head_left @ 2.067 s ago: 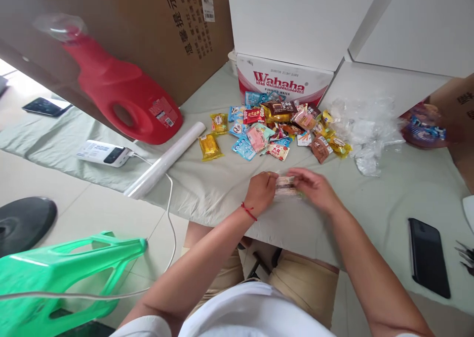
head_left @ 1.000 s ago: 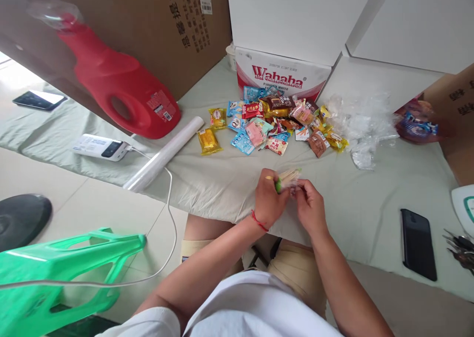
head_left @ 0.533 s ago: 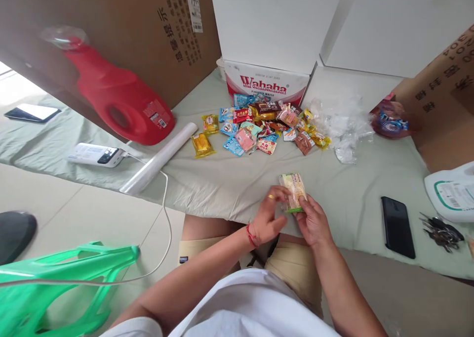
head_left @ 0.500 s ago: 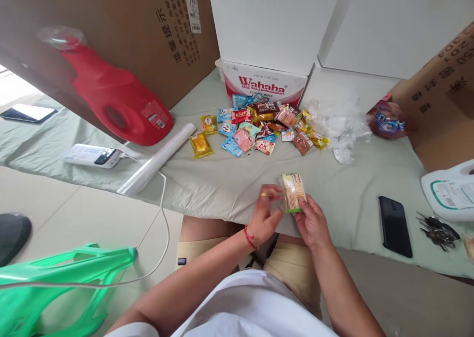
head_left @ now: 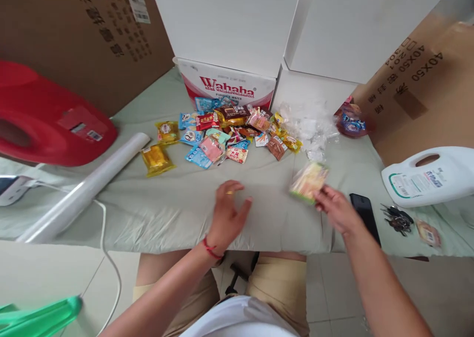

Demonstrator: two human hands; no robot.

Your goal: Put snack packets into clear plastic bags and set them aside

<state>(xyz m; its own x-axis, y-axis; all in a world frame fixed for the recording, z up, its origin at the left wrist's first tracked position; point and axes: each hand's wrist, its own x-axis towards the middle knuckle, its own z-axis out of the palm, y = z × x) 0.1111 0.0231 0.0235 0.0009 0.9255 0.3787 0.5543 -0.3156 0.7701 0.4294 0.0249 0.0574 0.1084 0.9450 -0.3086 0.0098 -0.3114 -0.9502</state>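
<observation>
The right hand (head_left: 335, 208) grips a flat, rectangular, pale-yellow and green plastic-wrapped packet (head_left: 309, 180) by its lower right corner, slightly blurred; the left hand (head_left: 225, 218), a thin red string bracelet (head_left: 211, 248) at its wrist, hangs with thumb and fingers apart over the grey-green cloth (head_left: 266, 228); beyond lie small multicoloured wrapped snacks (head_left: 234, 135) in a heap, with crumpled clear plastic bags (head_left: 305, 124) just beside them; a black rectangular phone (head_left: 365, 211) lies partly behind the right forearm.
</observation>
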